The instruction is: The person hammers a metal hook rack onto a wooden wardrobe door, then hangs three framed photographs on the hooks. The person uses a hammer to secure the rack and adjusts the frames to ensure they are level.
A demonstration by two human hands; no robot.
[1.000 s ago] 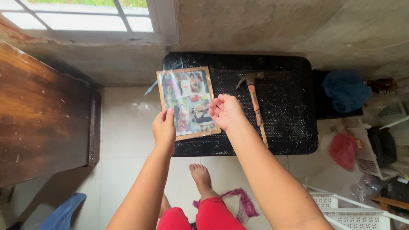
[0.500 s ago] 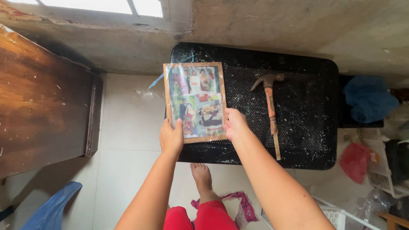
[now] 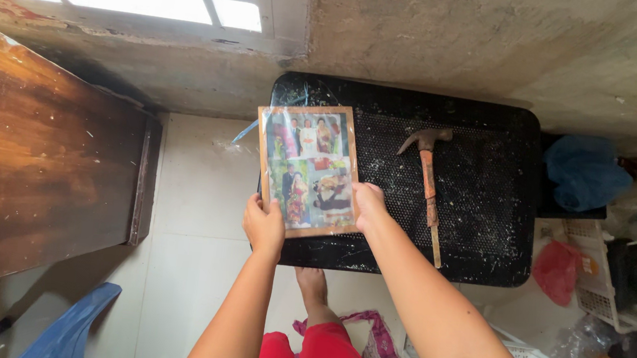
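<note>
A wooden-framed photo collage (image 3: 309,172) is held by its lower corners, the left hand (image 3: 264,226) closed on the left corner, the right hand (image 3: 369,205) on the right. Its long axis runs away from the body, over the left part of the black perforated worktop (image 3: 486,194). A claw hammer (image 3: 429,185) lies just to the right, apart from the frame.

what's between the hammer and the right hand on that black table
Nothing visible. The right hand grips the frame's lower right edge, the left hand its lower left. The hammer lies apart to the right on the black table, with only bare tabletop between.
</note>
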